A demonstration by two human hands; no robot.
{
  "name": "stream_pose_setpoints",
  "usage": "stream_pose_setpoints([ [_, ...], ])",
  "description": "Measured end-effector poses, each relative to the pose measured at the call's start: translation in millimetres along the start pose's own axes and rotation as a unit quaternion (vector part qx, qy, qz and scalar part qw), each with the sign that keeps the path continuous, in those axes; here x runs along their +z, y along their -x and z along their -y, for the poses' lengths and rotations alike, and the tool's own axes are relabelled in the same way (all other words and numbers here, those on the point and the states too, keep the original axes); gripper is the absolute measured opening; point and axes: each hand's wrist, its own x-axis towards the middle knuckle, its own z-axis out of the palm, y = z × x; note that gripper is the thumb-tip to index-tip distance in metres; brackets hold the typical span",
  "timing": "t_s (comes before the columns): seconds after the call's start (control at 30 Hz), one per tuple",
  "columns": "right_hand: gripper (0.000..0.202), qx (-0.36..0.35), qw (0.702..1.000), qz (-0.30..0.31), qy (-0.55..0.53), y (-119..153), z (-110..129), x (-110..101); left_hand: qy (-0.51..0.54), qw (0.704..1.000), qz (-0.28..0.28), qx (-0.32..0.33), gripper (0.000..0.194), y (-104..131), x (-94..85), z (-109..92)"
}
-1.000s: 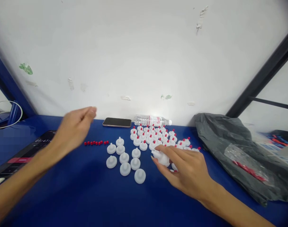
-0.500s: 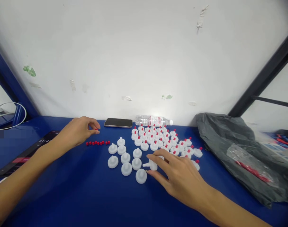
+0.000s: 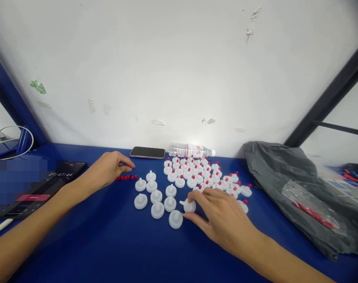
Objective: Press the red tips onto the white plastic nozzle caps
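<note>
My left hand (image 3: 111, 169) is over the row of small red caps (image 3: 128, 177), thumb and fingers pinched together near a bit of red between the fingertips. In my right hand (image 3: 217, 208) is a white nozzle lid (image 3: 189, 206), held between thumb and fingers, its bare spout pointing left. Several white lids without caps (image 3: 157, 210) stand left of that hand. Behind it are many white lids with red caps (image 3: 191, 181), standing close together.
A clear bottle (image 3: 190, 151) and a phone (image 3: 147, 152) lie by the wall. Another phone (image 3: 34, 197) shows a timer at left. A dark plastic bag (image 3: 273, 169) at right bears a clear bag of red pieces (image 3: 314, 214).
My left hand has moved right along the red caps, covering the row's left end. My right hand has shifted slightly left, and the lid in it has tilted, its spout now pointing slightly upward.
</note>
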Motion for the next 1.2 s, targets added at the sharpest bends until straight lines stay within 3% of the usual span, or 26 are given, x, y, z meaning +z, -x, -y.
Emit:
stream_pose_setpoints([
  [0.27, 0.016, 0.005, 0.998, 0.059, -0.014, -0.9, 1.1, 4.4, -0.001, 0.999, 0.017, 0.032, 0.027, 0.7, 3.8, -4.0],
  [0.7, 0.009, -0.012, 0.998, 0.055, -0.016, -0.7, 3.9, 3.9, -0.014, 0.997, 0.052, 0.045, 0.024, 0.7, 5.1, -1.7],
  [1.0, 0.013, -0.012, 0.999, 0.049, -0.016, -2.1, 4.7, 2.1, -0.007, 0.998, 0.030, 0.054, 0.021, 3.2, 3.8, -3.9],
  [1.2, 0.014, -0.001, 1.000, 0.004, 0.020, -4.3, -2.0, -6.0, -0.014, 0.998, -0.009, 0.053, 0.024, 6.6, 3.5, -9.9],
])
